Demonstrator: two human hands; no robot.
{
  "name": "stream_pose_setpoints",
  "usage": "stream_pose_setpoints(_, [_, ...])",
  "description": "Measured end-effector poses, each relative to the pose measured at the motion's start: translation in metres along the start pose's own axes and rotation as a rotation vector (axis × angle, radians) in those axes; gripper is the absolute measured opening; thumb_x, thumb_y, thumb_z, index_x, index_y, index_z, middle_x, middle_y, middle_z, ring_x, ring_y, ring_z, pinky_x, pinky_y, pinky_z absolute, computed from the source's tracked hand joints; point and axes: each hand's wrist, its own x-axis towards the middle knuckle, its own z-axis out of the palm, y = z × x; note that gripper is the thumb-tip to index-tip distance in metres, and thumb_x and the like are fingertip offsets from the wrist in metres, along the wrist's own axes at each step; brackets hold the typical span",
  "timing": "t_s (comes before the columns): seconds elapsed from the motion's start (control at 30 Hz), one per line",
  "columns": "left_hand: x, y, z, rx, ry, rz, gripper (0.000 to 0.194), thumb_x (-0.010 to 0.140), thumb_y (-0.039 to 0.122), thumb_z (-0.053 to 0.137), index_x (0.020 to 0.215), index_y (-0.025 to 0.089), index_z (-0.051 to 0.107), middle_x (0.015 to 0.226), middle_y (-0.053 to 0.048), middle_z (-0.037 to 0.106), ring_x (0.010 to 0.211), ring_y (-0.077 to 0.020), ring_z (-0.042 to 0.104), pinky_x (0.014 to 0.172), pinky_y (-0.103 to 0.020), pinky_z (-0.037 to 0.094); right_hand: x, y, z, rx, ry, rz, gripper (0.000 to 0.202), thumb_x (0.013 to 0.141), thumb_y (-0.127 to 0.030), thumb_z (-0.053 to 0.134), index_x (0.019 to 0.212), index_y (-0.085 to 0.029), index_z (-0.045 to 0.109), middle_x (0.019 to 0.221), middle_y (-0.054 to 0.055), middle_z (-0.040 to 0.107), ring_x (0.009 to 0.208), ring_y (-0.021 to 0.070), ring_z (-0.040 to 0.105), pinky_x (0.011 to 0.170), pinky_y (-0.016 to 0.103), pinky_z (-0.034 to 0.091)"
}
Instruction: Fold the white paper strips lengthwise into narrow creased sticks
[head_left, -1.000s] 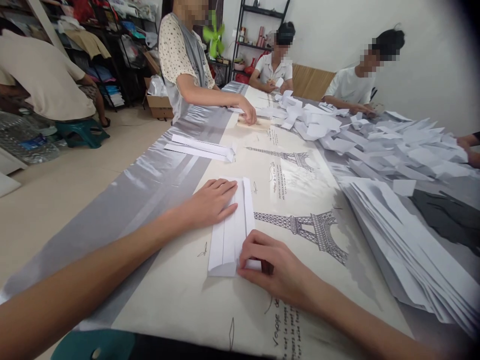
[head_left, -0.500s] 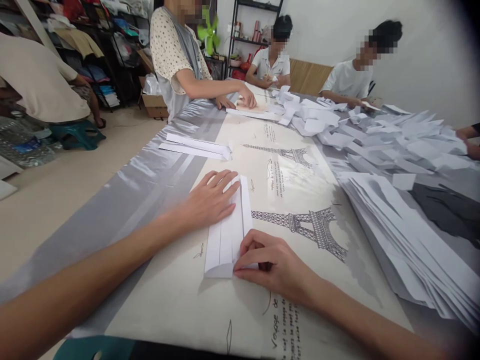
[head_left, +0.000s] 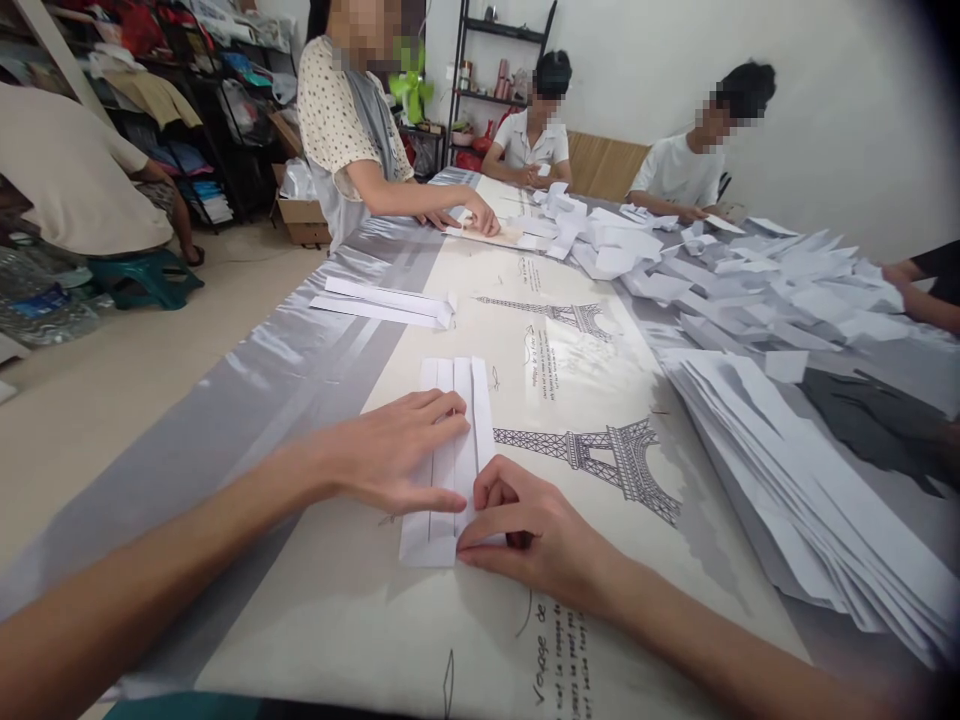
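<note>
A long folded white sheet of paper (head_left: 429, 545) with lengthwise creases lies on the printed tablecloth (head_left: 315, 620) in front of me. My left hand (head_left: 405, 450) rests across its middle, fingers spread and thumb reaching toward the right edge. At the near right corner my right hand (head_left: 536, 530) pinches the paper's edge between thumb and forefinger, its other fingers curled. The two hands are close together, with the left thumb just short of the right fingers. Farther up the table lies another folded white strip (head_left: 382, 305).
To my right is a stack of long white sheets (head_left: 795, 480), beside a dark cloth-like thing (head_left: 877, 420). Behind it spreads a heap of folded paper pieces (head_left: 780, 280). Several people sit or stand around the table. A green stool (head_left: 146, 275) is on the floor at left.
My left hand has slid nearer along the paper, its thumb now spread toward my right hand. The flap curling at the paper's near end now lies flatter. My right hand keeps its pinch.
</note>
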Motion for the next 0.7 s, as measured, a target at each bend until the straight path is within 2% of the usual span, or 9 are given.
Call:
stream_pose_setpoints(0.07, [-0.001, 0.003, 0.002, 0.022, -0.011, -0.006, 0.065, 0.088, 0.071, 0.058, 0.125, 0.017, 0.056, 0.133, -0.014, 0.055, 0.117, -0.0317, 0.052, 0.102, -0.044, 0.042, -0.001, -0.001, -0.001, -0.042, -0.015, -0.003, 0.003, 0.089, -0.02, 0.075, 0.09, -0.022, 0.072, 0.1, 0.002, 0.051, 0.076, 0.0119, 0.052, 0.061, 0.025, 0.046])
stream_pose_setpoints(0.17, [0.0, 0.005, 0.006, 0.037, -0.006, -0.014, 0.07, 0.085, 0.075, 0.058, 0.123, 0.016, 0.057, 0.132, -0.016, 0.054, 0.118, -0.0331, 0.05, 0.103, -0.045, 0.041, -0.001, -0.004, -0.004, -0.151, -0.024, 0.098, 0.024, 0.086, -0.027, 0.077, 0.095, -0.022, 0.056, 0.1, 0.001, 0.053, 0.076, 0.0131, 0.05, 0.063, 0.026, 0.046])
stream_pose_setpoints(0.27, [0.001, 0.004, 0.008, 0.019, 0.001, -0.024, 0.073, 0.084, 0.077, 0.058, 0.126, 0.017, 0.056, 0.134, -0.015, 0.054, 0.121, -0.033, 0.049, 0.103, -0.044, 0.041, 0.002, -0.005, -0.009, -0.252, -0.007, 0.147, 0.039, 0.08, -0.033, 0.084, 0.093, -0.023, 0.048, 0.1, 0.0, 0.054, 0.087, 0.0167, 0.053, 0.073, 0.029, 0.049])
stream_pose_setpoints(0.37, [0.001, 0.003, 0.008, 0.013, -0.003, -0.028, 0.076, 0.083, 0.078, 0.058, 0.128, 0.017, 0.055, 0.136, -0.015, 0.053, 0.123, -0.0329, 0.049, 0.103, -0.043, 0.041, 0.003, -0.006, -0.016, -0.283, -0.045, 0.102, 0.037, 0.079, -0.035, 0.084, 0.09, -0.023, 0.051, 0.102, 0.002, 0.056, 0.095, 0.0194, 0.053, 0.079, 0.032, 0.049])
stream_pose_setpoints(0.43, [0.001, 0.002, 0.009, 0.027, 0.0, -0.031, 0.077, 0.082, 0.079, 0.058, 0.127, 0.016, 0.055, 0.136, -0.016, 0.053, 0.123, -0.0331, 0.049, 0.104, -0.043, 0.04, 0.002, -0.008, -0.022, -0.247, -0.101, 0.111, 0.025, 0.086, -0.032, 0.077, 0.088, -0.022, 0.054, 0.103, 0.003, 0.056, 0.091, 0.0182, 0.054, 0.076, 0.031, 0.049])
stream_pose_setpoints(0.5, [0.001, 0.002, 0.01, 0.045, -0.005, -0.034, 0.076, 0.083, 0.079, 0.059, 0.125, 0.015, 0.056, 0.136, -0.017, 0.053, 0.124, -0.0336, 0.049, 0.106, -0.044, 0.039, 0.0, -0.011, -0.027, -0.178, -0.137, 0.17, 0.016, 0.092, -0.028, 0.068, 0.085, -0.021, 0.056, 0.103, 0.003, 0.055, 0.083, 0.015, 0.055, 0.069, 0.028, 0.048])
stream_pose_setpoints(0.57, [0.001, 0.004, 0.009, 0.06, -0.01, -0.03, 0.074, 0.083, 0.077, 0.061, 0.123, 0.014, 0.056, 0.138, -0.018, 0.052, 0.126, -0.0349, 0.048, 0.107, -0.045, 0.038, -0.002, -0.014, -0.03, -0.121, -0.141, 0.242, 0.014, 0.094, -0.026, 0.064, 0.082, -0.02, 0.058, 0.101, 0.002, 0.056, 0.076, 0.0124, 0.055, 0.066, 0.027, 0.048])
stream_pose_setpoints(0.7, [0.003, 0.011, 0.005, 0.024, -0.032, 0.049, 0.061, 0.088, 0.061, 0.067, 0.128, 0.018, 0.052, 0.142, -0.014, 0.052, 0.128, -0.0305, 0.051, 0.107, -0.039, 0.039, -0.003, -0.017, -0.029, -0.093, -0.128, 0.357, 0.017, 0.093, -0.026, 0.065, 0.078, -0.02, 0.062, 0.096, 0.0, 0.057, 0.073, 0.0113, 0.055, 0.066, 0.028, 0.047])
